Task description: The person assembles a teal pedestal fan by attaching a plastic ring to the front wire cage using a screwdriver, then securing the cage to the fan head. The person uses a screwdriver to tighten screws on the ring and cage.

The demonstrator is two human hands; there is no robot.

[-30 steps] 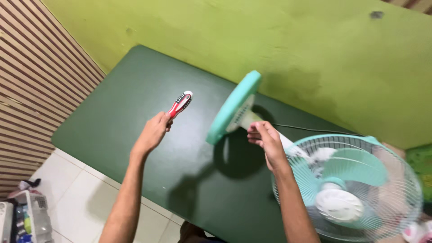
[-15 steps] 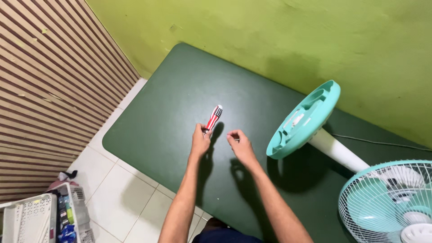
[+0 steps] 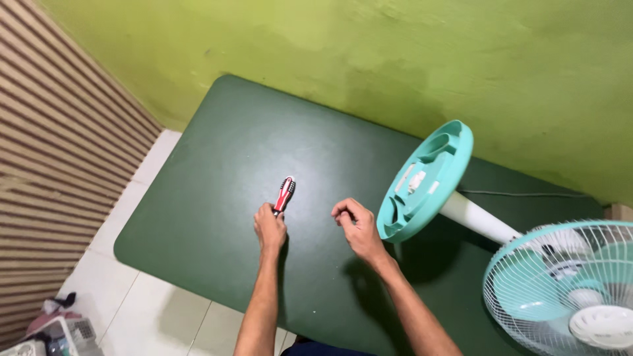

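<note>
Left hand: fingers closed round the red-and-black-handled screwdriver.
Screwdriver axis: handle end points up-right, away over the dark green table.
Right hand: fingers loosely curled, holding nothing visible.

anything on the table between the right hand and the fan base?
Nothing. In the head view, only bare green table separates the right hand from the upturned teal fan base. The left hand grips the red screwdriver on the far side.

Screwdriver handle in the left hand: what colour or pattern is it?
The screwdriver handle is red with black and white ribbed sections, held by the left hand; seen in the head view.
</note>
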